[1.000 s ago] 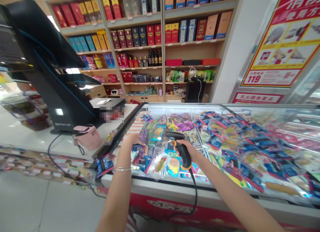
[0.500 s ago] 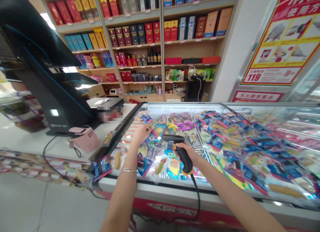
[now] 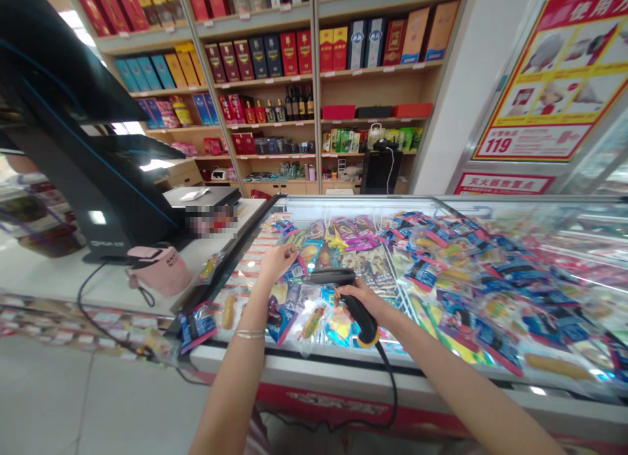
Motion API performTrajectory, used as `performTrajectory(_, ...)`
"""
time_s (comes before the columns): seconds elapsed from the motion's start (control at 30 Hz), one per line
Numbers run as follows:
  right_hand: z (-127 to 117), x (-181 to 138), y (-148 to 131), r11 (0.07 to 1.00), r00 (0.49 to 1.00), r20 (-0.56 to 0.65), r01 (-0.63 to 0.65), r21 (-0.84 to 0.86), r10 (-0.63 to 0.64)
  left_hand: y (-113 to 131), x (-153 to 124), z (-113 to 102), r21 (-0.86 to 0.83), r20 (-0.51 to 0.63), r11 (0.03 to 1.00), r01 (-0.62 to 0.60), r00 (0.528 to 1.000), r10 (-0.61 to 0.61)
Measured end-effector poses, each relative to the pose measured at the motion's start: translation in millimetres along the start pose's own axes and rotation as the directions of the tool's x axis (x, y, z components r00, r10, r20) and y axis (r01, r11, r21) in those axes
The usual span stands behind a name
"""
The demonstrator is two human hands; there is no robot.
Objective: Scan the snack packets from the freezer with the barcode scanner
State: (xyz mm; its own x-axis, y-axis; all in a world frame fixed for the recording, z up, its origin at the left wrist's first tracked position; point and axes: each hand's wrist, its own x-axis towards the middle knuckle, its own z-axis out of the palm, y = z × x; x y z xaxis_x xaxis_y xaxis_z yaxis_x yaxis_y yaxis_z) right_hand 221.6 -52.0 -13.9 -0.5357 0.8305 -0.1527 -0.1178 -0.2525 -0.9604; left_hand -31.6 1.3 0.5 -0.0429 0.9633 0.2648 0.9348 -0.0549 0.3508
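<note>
My right hand (image 3: 369,300) is wrapped round the handle of a black and yellow barcode scanner (image 3: 364,319), whose head points left over the glass-topped case. Close to the scanner's head, my left hand (image 3: 279,262) has its fingers curled on a small blue and pink snack packet (image 3: 298,270) with a white barcode patch facing up. The fingertips partly cover that packet. Below the hands lie a sausage in clear wrap (image 3: 313,321) and a blue and purple packet (image 3: 280,321). A cable runs from the scanner's handle down over the case's front.
Many blue packets (image 3: 422,272) are heaped to the right on the freezer case (image 3: 343,365). At left, a counter holds a black checkout terminal (image 3: 112,200) and a pink cup (image 3: 164,270). Shelves of boxes and bottles (image 3: 297,105) stand behind. The scanner cable (image 3: 394,383) hangs in front.
The scanner has shifted slightly left and its head sits nearer the packet. My left hand keeps hold, and the packet's barcode shows more clearly. The view has tilted a little.
</note>
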Motion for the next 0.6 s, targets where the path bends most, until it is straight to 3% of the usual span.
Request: performTrajectory(0.6, -3.6, 3.5, 4.2, 0.999, 1.000, 0.010, -0.010, -0.047, 0.011, 2.0, -1.2, 2.9, 0.068, 0.047, 0.997, 0.038, 0.998, -0.041)
